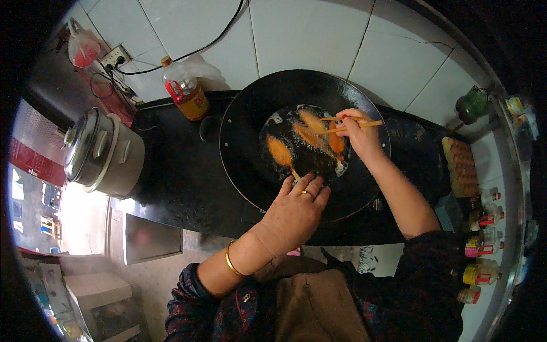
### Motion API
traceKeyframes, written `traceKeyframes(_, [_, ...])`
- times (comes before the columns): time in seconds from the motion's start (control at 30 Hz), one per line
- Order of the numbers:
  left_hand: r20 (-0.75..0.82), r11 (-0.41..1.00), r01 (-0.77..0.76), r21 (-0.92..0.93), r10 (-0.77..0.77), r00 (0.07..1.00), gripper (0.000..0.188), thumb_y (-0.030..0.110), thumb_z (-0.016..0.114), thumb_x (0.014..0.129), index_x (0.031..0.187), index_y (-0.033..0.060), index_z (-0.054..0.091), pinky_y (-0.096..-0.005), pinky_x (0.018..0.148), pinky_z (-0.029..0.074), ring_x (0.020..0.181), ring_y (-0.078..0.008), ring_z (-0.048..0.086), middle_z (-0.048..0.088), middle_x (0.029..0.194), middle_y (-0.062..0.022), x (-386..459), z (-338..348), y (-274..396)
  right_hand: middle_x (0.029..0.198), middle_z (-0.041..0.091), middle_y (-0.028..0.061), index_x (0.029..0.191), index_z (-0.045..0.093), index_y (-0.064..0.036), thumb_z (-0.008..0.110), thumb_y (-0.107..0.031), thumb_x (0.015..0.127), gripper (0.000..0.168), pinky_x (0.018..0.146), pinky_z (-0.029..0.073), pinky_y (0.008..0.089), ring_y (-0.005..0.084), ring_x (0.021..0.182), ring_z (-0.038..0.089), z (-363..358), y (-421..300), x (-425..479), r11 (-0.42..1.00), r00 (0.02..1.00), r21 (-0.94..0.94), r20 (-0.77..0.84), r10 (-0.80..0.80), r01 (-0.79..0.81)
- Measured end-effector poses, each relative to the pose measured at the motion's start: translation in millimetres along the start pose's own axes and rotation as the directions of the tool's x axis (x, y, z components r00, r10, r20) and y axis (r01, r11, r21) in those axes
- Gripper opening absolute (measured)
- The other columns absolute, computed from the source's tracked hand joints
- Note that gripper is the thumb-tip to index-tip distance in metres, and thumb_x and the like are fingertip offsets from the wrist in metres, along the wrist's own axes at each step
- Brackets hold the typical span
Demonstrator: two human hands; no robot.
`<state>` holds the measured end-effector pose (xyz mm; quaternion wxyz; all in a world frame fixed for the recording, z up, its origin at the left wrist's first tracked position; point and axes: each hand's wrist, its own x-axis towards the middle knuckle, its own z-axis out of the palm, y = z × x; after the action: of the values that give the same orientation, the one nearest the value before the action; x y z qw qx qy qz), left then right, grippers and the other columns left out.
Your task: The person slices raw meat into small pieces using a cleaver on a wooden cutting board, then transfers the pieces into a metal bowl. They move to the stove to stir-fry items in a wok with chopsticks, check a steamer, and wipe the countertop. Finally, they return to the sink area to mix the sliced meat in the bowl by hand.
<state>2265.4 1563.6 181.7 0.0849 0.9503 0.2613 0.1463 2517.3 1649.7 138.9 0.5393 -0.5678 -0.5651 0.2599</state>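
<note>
A large black wok point(243, 171) holds bubbling oil with several orange-brown coated pieces of food in it. My left hand point(297, 205), wearing a ring and a bangle, is over the wok's near part, its fingertips at the stick of one coated piece point(279, 150). Whether the fingers close on that stick is hard to tell. My right hand point(360, 134) grips a pair of wooden chopsticks point(369, 124) above the oil. Their tips point left, over two pieces point(312, 122) near the middle. Another piece point(336, 141) lies below the chopsticks, partly hidden by them.
An oil bottle point(192, 100) stands left of the wok on the black counter point(183, 171), with a lidded cooker point(124, 158) farther left. A power cable point(183, 55) hangs along the tiled wall. At the right are an egg tray point(460, 166) and several bottles point(483, 248).
</note>
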Motion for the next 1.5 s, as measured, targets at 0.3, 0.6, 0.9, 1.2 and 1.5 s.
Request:
traceKeyframes(0.3, [0.009,1.0,0.009,-0.001,-0.009,1.0,0.047,0.015,0.06,0.084,0.129,0.0047,0.054,-0.0481,0.108,0.035,0.128,-0.034,0.047,0.052,0.135,-0.0171,-1,-5,-3,0.095,0.066,0.0128,0.099,0.064,0.003,0.052,-0.011,0.096,0.019,0.065,0.06,0.0306,0.0225,0.083,0.069,-7,-1,3,0.977,0.995,0.189,-0.005,0.1,-0.097])
traceKeyframes(0.6, [0.018,1.0,-0.009,0.0,0.009,1.0,0.049,0.015,0.06,0.083,0.131,0.0039,0.053,-0.0482,0.108,0.035,0.128,-0.0345,0.047,0.052,0.136,-0.0173,2,-5,-6,0.096,0.066,0.0148,0.102,0.062,0.003,0.05,-0.01,0.098,0.019,0.069,0.06,0.0324,0.0242,0.084,0.07,-13,2,0,0.978,0.999,0.209,-0.025,0.024,-0.018])
traceKeyframes(0.9, [0.004,1.0,-0.015,-0.005,0.015,1.0,0.049,0.015,0.061,0.083,0.13,0.0049,0.053,-0.0477,0.108,0.035,0.127,-0.0339,0.048,0.052,0.134,-0.0166,1,-3,-6,0.092,0.067,0.0146,0.099,0.063,0.003,0.05,-0.01,0.096,0.019,0.068,0.058,0.0316,0.0212,0.08,0.069,-17,-15,-2,0.999,1.0,0.048,0.0,0.009,-0.009])
traceKeyframes(1.2, [0.007,1.0,-0.006,-0.006,0.006,1.0,0.051,0.016,0.062,0.083,0.131,0.0059,0.053,-0.0479,0.108,0.036,0.127,-0.0337,0.047,0.052,0.135,-0.016,-2,-4,-7,0.094,0.065,0.0121,0.097,0.064,0.001,0.053,-0.008,0.092,0.015,0.069,0.055,0.0317,0.0218,0.08,0.068,-29,-33,-18,0.985,0.991,-0.113,0.008,-0.133,0.133])
traceKeyframes(1.5, [0.028,1.0,-0.025,-0.01,0.025,0.999,0.05,0.015,0.062,0.083,0.131,0.005,0.052,-0.0494,0.108,0.035,0.128,-0.0342,0.046,0.052,0.134,-0.0155,-4,-3,-3,0.095,0.062,0.0118,0.097,0.064,0.0,0.053,-0.003,0.09,0.013,0.075,0.053,0.0335,0.0245,0.086,0.065,-45,-50,-41,0.992,0.995,-0.085,-0.008,-0.095,0.094])
